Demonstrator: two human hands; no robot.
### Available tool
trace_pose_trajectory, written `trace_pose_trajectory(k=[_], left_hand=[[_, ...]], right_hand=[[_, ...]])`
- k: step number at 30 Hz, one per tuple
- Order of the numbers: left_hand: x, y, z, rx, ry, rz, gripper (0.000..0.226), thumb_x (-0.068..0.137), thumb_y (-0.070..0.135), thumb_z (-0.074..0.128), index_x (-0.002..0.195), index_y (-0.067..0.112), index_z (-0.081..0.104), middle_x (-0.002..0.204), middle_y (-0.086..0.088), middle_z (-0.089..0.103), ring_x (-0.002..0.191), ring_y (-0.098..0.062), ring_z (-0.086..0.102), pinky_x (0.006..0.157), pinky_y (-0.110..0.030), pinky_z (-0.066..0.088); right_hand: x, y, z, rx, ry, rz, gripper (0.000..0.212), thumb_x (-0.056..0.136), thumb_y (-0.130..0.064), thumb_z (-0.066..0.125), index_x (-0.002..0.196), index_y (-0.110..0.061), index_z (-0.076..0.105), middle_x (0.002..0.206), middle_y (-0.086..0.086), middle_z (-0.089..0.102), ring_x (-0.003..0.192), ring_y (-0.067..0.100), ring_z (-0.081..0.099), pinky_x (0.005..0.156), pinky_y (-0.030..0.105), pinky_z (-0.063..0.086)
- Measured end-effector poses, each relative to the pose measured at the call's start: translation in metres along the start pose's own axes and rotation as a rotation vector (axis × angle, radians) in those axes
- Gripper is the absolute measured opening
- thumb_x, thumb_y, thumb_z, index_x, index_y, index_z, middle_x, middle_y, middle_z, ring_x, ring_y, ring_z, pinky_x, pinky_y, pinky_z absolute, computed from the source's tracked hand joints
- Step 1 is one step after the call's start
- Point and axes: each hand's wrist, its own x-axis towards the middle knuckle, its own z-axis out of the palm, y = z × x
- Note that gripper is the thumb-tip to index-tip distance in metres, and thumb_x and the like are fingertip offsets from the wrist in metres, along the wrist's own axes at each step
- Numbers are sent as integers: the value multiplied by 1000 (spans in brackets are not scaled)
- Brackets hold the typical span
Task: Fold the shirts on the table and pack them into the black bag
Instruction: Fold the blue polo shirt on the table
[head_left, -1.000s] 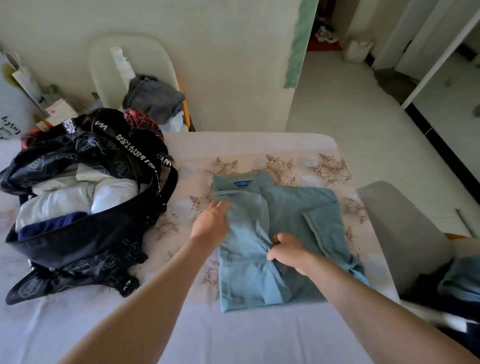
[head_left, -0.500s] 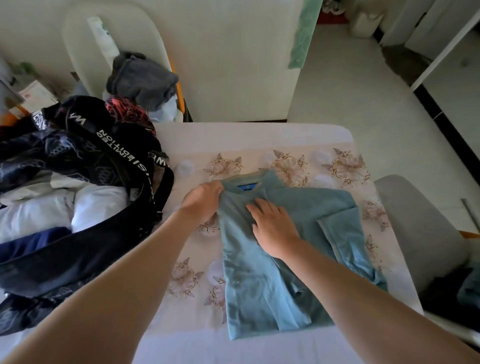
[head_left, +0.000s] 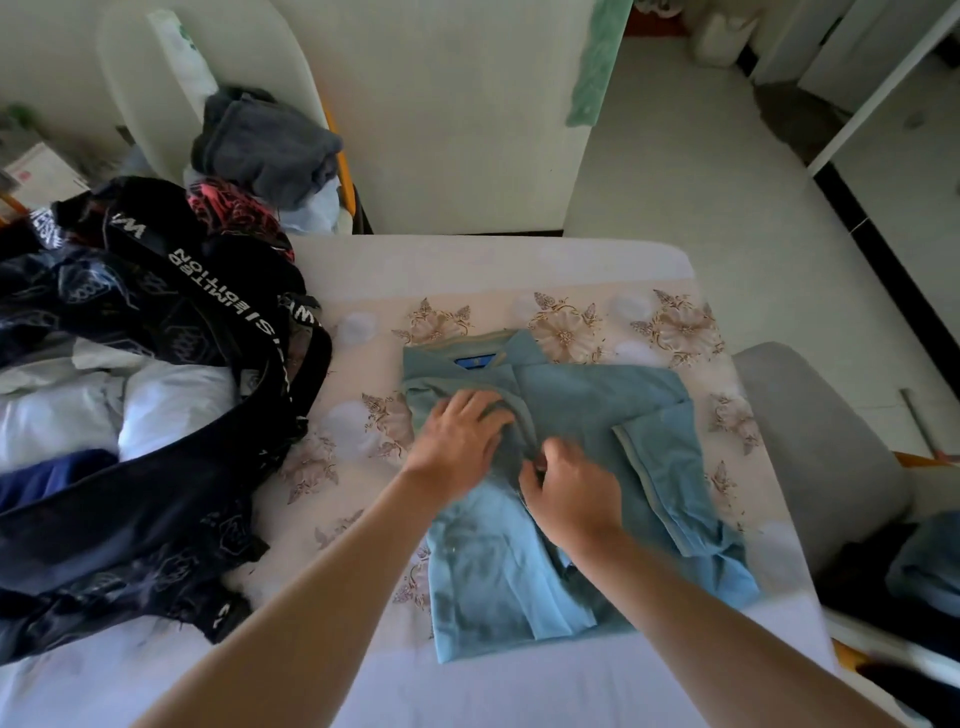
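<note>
A light blue polo shirt (head_left: 587, 400) lies partly folded on the flower-patterned table (head_left: 467, 280), collar toward the far side. Its left side is folded over the middle, and its right sleeve lies spread to the right. My left hand (head_left: 460, 436) rests on the folded left part below the collar, fingers spread on the cloth. My right hand (head_left: 569, 488) pinches the fold's edge at the shirt's middle, fingers curled. The black bag (head_left: 156, 499) stands open at the left, holding white and dark blue folded clothes.
A white chair (head_left: 156, 78) behind the bag carries a grey garment (head_left: 265, 145). A grey padded seat (head_left: 810, 441) stands at the table's right edge, with more blue cloth (head_left: 924, 566) beyond it. Boxes lie at the far left.
My left hand moved from the collar's left corner onto the folded part. My right hand slid back toward me from below the collar and now pinches the fold's edge.
</note>
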Motion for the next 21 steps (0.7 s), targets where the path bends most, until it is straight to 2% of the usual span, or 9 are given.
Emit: trace_pose_trajectory(k=[2,4,6,9,11,14,16,18,21], left_hand=[[-5,10,9,94,-259,-117,51,103,46,28,153,36,21,164,0,9,150,-25,6,121,-50,11],[-10,19,15,169,-281,-176,58,102,52,16,156,34,6,165,-2,-7,151,-27,-8,121,-54,1],[-20,33,12,127,-98,-197,59,101,48,19,155,25,23,164,-9,10,151,-31,6,120,-56,13],[-43,53,26,13,158,-54,47,98,35,36,138,16,51,149,-10,42,140,-33,35,112,-53,33],[-61,69,38,18,36,-21,52,95,43,39,142,22,47,153,-7,38,145,-31,28,115,-54,29],[-71,81,41,105,-164,-79,70,88,60,31,152,32,29,163,-2,15,152,-27,4,119,-57,11],[-60,88,30,105,-180,-122,69,84,60,36,148,35,33,160,-1,19,149,-25,9,120,-53,9],[-40,98,15,34,-134,-174,55,88,49,42,140,34,44,150,1,34,141,-21,24,117,-45,17],[1,123,2,-49,-84,-141,38,99,30,37,133,30,54,134,2,53,123,-19,47,107,-38,35]], right_hand=[[-16,10,-3,-13,-218,63,28,97,-45,43,94,-19,52,96,2,62,84,26,63,67,35,49],[-27,22,-7,-6,-301,11,25,98,-43,43,103,-21,52,105,3,63,94,28,63,74,36,49],[-36,29,-11,-5,-192,-98,26,95,-39,48,113,-21,53,109,2,60,96,28,62,74,38,51],[-49,33,-11,-83,-6,-329,36,88,-40,50,117,-20,57,111,5,57,96,27,56,79,40,49],[-60,38,-4,-157,-88,-447,44,88,-44,49,124,-19,55,127,8,54,110,28,54,92,41,46],[-75,56,-3,-204,-238,-480,67,89,-51,51,147,-19,40,153,8,39,139,28,39,112,43,36],[-77,71,-15,-106,-272,-458,66,93,-54,47,151,-23,37,159,2,32,145,23,31,116,42,28],[-76,90,-32,1,-172,-368,51,97,-48,44,142,-24,49,150,1,44,136,22,42,112,40,33],[-67,129,-46,27,107,-98,24,93,-25,59,117,-20,64,112,3,61,102,29,61,86,43,49]])
